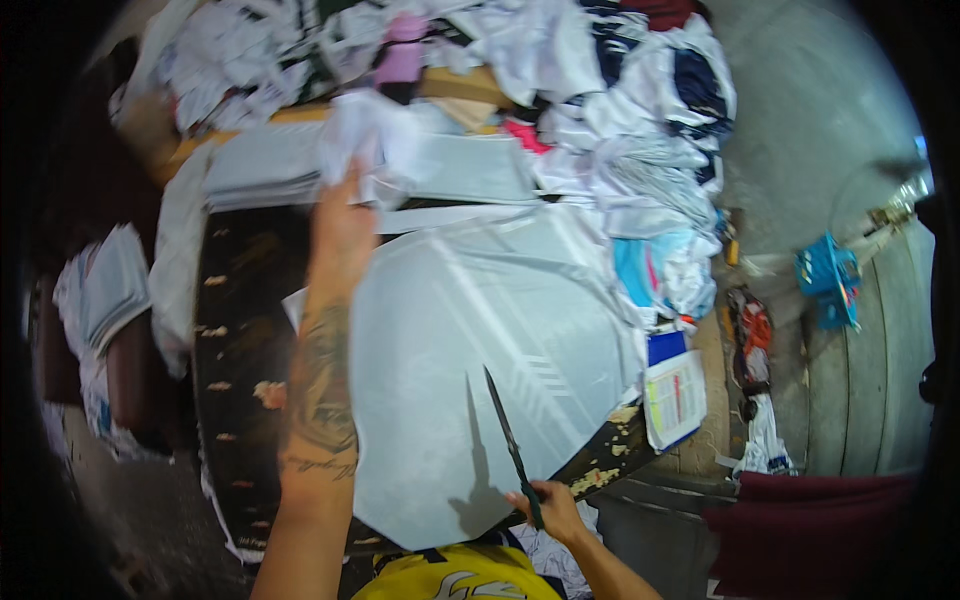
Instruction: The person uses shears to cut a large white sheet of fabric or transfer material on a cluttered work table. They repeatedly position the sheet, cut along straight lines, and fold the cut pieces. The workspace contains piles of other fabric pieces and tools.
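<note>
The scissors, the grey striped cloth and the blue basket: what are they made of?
Scissors: probably dark metal; the blades look long, thin and rigid. Grey striped cloth: smooth fabric, perhaps synthetic, creasing softly. Blue basket: likely plastic, smooth-looking, with bright, even colour. Fibre unclear.

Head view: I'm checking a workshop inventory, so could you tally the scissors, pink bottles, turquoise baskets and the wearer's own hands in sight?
Scissors: 1
Pink bottle: 1
Turquoise basket: 1
Hands: 2 (left hand with a blurred white piece, right hand on the scissors)
Total: 5
</note>
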`<action>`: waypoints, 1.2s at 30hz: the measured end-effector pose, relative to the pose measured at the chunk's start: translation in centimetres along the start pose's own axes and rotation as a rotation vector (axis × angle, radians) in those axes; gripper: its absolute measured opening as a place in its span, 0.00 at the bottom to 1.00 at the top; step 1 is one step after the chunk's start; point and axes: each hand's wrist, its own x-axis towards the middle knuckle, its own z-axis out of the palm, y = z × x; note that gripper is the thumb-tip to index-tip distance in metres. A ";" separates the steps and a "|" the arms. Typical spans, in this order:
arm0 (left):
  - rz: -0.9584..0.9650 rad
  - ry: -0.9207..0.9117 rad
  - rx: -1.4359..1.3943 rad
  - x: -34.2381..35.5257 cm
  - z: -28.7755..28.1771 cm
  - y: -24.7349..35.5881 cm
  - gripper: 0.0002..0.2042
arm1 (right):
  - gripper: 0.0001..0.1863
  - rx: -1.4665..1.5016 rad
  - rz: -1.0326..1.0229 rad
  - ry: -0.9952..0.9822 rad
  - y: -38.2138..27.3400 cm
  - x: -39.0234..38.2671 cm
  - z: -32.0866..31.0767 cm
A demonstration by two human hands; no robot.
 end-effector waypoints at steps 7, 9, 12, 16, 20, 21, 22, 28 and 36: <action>0.054 -0.509 1.118 -4.4 31.5 -17.7 0.34 | 0.18 0.392 -0.106 0.483 15.8 -7.6 -2.8; 0.071 -0.676 1.447 -5.7 33.4 -21.7 0.33 | 0.18 0.346 -0.068 0.582 19.1 -9.7 -2.5; 0.259 -0.625 1.692 -7.8 36.1 -23.1 0.20 | 0.17 0.470 0.097 0.646 22.0 -13.7 -3.2; 0.589 -0.284 1.072 -17.0 43.6 -14.7 0.20 | 0.20 0.390 -0.091 0.801 21.8 -16.7 -7.7; 0.545 -0.823 0.816 -39.3 40.1 -7.8 0.30 | 0.27 0.456 -0.532 0.792 19.5 -16.5 -15.0; 0.502 -0.894 0.874 -44.1 36.2 -7.4 0.33 | 0.29 0.621 -0.576 0.695 19.0 -16.2 -16.5; 0.451 -0.899 0.952 -48.0 31.6 -7.3 0.35 | 0.30 0.558 -0.586 0.655 18.7 -15.6 -18.0; -0.173 0.064 1.955 -53.7 3.4 -2.8 0.53 | 0.22 0.436 -0.363 0.195 20.1 -8.2 -17.9; -0.054 -0.061 1.919 -52.3 -8.6 8.7 0.43 | 0.28 -0.029 -0.050 -0.370 29.9 -4.3 -16.9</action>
